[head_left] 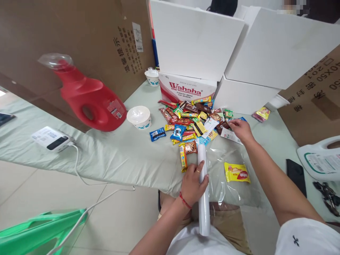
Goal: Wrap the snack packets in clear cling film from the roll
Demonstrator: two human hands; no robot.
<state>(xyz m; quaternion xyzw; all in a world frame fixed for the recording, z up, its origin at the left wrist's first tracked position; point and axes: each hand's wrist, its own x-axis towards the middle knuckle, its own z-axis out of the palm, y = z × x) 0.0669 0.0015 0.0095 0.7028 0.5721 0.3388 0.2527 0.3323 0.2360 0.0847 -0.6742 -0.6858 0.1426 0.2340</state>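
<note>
My left hand (193, 186) is closed round a roll of clear plastic film (204, 209), which reaches from the snacks over the table's front edge. An unrolled sheet of the film (220, 193) spreads to its right. A yellow snack packet (237, 172) lies on the sheet. My right hand (241, 130) is at the right edge of a heap of wrapped snacks (186, 121), its fingertips pinched together beside a white packet (230, 135) and a dark brown wrapper (222, 126). What the fingertips hold, if anything, cannot be made out.
A red jug (92, 95) and a paper bowl (139, 117) stand left of the heap. White boxes (196, 39) and a Wahaha carton (187, 86) rise behind. A white bottle (322, 159) and black phone-like slab (296, 177) lie right. A cabled white device (51, 139) sits left.
</note>
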